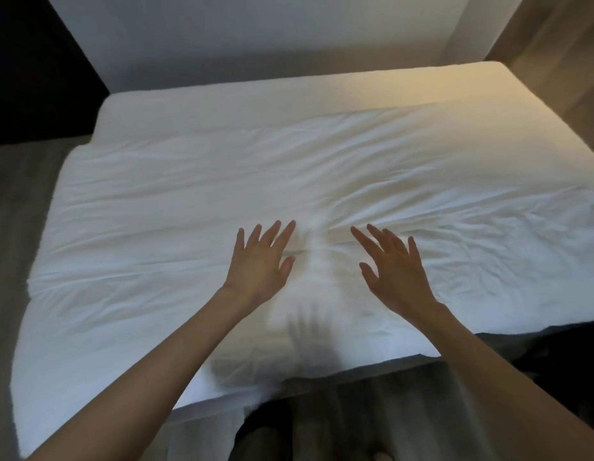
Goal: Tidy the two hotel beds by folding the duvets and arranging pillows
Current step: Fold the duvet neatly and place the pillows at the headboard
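A white duvet (196, 194) lies spread and creased over the bed, with a folded edge running across it near the middle. My left hand (260, 261) is above the duvet's centre with fingers spread and straight. My right hand (397, 264) is a little to the right of it, fingers also spread. Both hover just over or lightly on the fabric and hold nothing; their shadows fall on the duvet below them. A bare strip of the mattress (289, 91) shows beyond the duvet's far edge. No pillow is in view.
A pale headboard or wall panel (249, 38) rises behind the bed. Dark floor (19, 181) lies to the left, and wood-look floor (355, 410) runs along the near edge by my feet. A dark object (561, 357) sits at the near right.
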### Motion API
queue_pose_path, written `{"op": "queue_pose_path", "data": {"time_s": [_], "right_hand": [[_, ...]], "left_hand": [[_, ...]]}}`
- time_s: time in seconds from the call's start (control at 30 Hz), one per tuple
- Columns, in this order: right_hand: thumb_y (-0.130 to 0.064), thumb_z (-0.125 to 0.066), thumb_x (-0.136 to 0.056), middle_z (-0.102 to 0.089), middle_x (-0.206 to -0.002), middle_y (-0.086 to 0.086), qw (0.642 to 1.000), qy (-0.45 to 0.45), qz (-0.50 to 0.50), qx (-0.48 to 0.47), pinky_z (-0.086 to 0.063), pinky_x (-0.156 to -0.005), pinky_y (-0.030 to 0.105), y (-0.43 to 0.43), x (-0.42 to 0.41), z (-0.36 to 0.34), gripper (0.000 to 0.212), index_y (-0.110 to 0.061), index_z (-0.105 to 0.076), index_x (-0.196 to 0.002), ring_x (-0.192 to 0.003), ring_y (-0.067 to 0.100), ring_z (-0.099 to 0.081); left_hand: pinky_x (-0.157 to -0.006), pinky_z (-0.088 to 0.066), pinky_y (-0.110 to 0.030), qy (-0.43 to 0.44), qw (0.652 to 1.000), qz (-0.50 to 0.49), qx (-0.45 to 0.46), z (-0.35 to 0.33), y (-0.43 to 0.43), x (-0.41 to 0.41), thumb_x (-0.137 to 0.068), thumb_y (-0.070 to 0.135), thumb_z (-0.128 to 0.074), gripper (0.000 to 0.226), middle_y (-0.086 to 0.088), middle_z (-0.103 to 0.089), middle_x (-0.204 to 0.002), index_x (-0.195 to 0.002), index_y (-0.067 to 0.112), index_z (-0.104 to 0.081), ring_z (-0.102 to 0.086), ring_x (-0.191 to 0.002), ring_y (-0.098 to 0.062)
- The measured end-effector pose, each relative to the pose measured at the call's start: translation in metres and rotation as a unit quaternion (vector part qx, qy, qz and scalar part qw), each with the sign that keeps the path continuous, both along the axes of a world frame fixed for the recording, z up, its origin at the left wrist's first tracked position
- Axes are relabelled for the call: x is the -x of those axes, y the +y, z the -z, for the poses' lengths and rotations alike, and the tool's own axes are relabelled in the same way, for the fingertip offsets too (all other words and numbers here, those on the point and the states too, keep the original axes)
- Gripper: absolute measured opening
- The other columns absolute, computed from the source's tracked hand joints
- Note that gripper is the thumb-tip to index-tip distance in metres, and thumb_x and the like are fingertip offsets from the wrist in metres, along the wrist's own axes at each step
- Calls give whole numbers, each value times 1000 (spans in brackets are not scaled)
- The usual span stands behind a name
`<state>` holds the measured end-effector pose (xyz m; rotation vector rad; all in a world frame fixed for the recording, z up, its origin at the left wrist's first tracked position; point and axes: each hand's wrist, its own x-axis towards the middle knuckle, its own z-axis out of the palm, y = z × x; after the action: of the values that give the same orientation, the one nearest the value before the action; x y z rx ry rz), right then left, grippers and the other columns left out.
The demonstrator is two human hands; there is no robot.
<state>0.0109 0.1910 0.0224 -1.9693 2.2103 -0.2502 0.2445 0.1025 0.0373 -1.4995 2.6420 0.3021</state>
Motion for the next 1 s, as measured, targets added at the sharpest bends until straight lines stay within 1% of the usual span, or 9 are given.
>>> {"op": "queue_pose_path", "data": {"time_s": [0.1, 0.17, 0.33, 0.43, 0.5, 0.6, 0.73, 0.87, 1.0], "right_hand": [[-33, -48, -99, -21, -160, -2, 1000, 12, 22, 13, -6, -118, 53, 42, 49, -26, 63, -38, -15, -152, -147, 23, -19], [-33, -48, -99, -21, -160, -2, 999, 21, 29, 27, -7, -118, 54, 75, 86, -40, 63, -38, -16, -153, -147, 24, -19], [-34, -47, -99, -17, -161, -3, 997, 36, 63, 29, -7, -117, 55, 171, 187, -60, 61, -37, -18, -152, -148, 24, -15], [-33, -50, -97, -19, -160, -1, 994, 44, 101, 17, -9, -116, 57, 233, 241, -63, 62, -36, -21, -152, -147, 28, -18], [-32, -56, -94, -26, -158, 2, 991, 50, 127, 14, -15, -113, 61, 271, 274, -65, 65, -34, -26, -151, -144, 31, -25], [-31, -69, -85, -38, -152, 6, 982, 67, 175, 5, -31, -106, 65, 313, 319, -65, 71, -31, -35, -147, -136, 35, -40], [-33, -66, -88, -34, -154, 6, 968, 67, 240, -8, -31, -107, 63, 340, 374, -63, 71, -32, -31, -149, -137, 35, -37], [-32, -61, -90, -29, -156, 5, 963, 58, 264, -7, -27, -111, 61, 342, 432, -54, 69, -32, -27, -151, -140, 32, -31], [-32, -58, -92, -29, -156, 4, 958, 66, 278, -20, -27, -111, 60, 337, 498, -37, 66, -31, -27, -151, -140, 31, -29]], "left_hand": [[-119, -1, -48, -1, 997, 58, 43, -27, 37, 53, -102, 47, -26, 61, 4, -4, -162, -154, 32, 3, -5, -149, -27], [-119, -1, -49, 14, 995, 75, 57, -38, 64, 92, -102, 46, -27, 61, 2, -3, -163, -154, 30, 0, -2, -149, -28], [-119, -2, -49, 21, 991, 110, 69, -52, 134, 204, -102, 45, -26, 61, 2, 0, -163, -154, 30, 2, 0, -149, -26], [-119, -2, -49, 32, 986, 148, 66, -60, 172, 271, -102, 45, -26, 61, 1, 0, -163, -154, 30, 1, -1, -149, -26], [-119, -3, -49, 40, 983, 169, 64, -65, 193, 311, -102, 45, -27, 61, 1, -1, -163, -154, 30, 0, -1, -149, -26], [-120, -5, -50, 46, 977, 200, 60, -71, 217, 368, -102, 45, -28, 60, 2, -2, -163, -154, 31, -2, -1, -149, -27], [-119, -4, -47, 58, 968, 238, 61, -70, 230, 434, -102, 43, -30, 58, 3, -6, -162, -154, 32, -6, -5, -149, -24], [-120, -4, -44, 46, 959, 272, 59, -56, 227, 504, -102, 43, -29, 57, 4, -5, -162, -154, 32, -6, -5, -149, -22], [-119, -4, -45, 35, 952, 299, 48, -32, 207, 586, -102, 43, -29, 59, 2, -3, -163, -154, 32, -4, -2, -149, -24]]}}
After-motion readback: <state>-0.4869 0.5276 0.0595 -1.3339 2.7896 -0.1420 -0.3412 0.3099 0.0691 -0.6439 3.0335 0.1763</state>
